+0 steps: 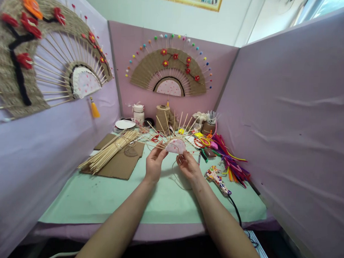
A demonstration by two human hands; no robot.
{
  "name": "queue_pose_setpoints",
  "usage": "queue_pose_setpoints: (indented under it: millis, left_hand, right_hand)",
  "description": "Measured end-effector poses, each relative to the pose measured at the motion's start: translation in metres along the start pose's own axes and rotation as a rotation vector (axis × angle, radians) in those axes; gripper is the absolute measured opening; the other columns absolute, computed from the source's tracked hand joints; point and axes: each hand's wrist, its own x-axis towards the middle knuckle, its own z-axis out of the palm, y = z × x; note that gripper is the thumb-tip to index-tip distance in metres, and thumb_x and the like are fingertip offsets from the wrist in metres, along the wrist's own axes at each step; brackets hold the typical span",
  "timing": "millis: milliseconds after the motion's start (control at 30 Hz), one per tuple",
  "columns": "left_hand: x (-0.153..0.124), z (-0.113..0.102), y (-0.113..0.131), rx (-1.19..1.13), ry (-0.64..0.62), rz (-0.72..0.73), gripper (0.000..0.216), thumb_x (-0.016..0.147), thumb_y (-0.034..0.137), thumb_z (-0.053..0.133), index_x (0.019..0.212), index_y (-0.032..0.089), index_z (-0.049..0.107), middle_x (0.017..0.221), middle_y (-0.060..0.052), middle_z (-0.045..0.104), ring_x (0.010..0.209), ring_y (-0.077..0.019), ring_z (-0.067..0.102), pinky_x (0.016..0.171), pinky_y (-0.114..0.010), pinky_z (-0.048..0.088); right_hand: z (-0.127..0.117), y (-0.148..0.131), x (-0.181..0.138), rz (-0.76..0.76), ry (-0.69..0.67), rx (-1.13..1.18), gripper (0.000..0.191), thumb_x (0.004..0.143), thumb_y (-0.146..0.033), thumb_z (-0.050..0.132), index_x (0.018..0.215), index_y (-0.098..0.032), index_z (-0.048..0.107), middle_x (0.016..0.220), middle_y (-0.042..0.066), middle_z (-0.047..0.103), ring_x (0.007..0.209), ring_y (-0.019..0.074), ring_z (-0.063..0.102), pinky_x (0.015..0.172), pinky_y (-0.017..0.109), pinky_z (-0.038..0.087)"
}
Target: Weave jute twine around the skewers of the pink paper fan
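Note:
My left hand (154,160) and my right hand (188,164) hold up a half-made fan (175,145) above the green table mat (102,198). The fan has a pale pink semicircular base with thin wooden sticks spreading out from it. Each hand pinches a lower corner of the pink base, left hand on the left side, right hand on the right. A thin strand of twine (178,180) hangs from the fan down to the mat.
A bundle of wooden sticks (109,153) lies on brown cardboard (118,166) at left. A patterned glue gun (217,180) and coloured pipe cleaners (230,157) lie at right. A twine spool (162,117), jar and plate stand at the back. Finished fans hang on the purple partition walls.

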Motion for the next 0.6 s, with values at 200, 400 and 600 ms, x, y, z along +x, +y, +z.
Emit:
queue_pose_setpoints:
  millis: [200,400,600]
  left_hand:
    - [0.003,-0.002,-0.002,-0.108,0.014,-0.085,0.024,0.068,0.028,0.07,0.088,0.014,0.067,0.104,-0.007,0.066,0.101,-0.0184,0.058,0.09,-0.035,0.046]
    - [0.004,-0.005,0.001,-0.151,-0.072,-0.17,0.029,0.069,0.026,0.07,0.097,0.017,0.064,0.102,-0.006,0.066,0.095,-0.0167,0.061,0.087,-0.037,0.049]
    - [0.007,-0.008,-0.001,-0.164,-0.036,-0.175,0.027,0.07,0.022,0.07,0.095,0.017,0.064,0.097,-0.004,0.067,0.087,-0.0132,0.063,0.085,-0.035,0.051]
  right_hand:
    - [0.004,0.004,-0.005,0.009,-0.029,-0.062,0.024,0.063,-0.024,0.077,0.072,-0.023,0.055,0.07,-0.006,0.062,0.065,0.0077,0.058,0.071,0.026,0.053]
    - [0.012,0.002,-0.012,0.043,-0.045,-0.03,0.02,0.066,-0.026,0.075,0.076,-0.023,0.058,0.075,-0.004,0.064,0.069,0.0102,0.06,0.071,0.027,0.053]
    - [0.019,0.0,-0.024,0.306,-0.229,-0.171,0.041,0.074,-0.056,0.06,0.092,-0.019,0.059,0.079,0.003,0.064,0.063,0.0119,0.06,0.054,0.024,0.049]
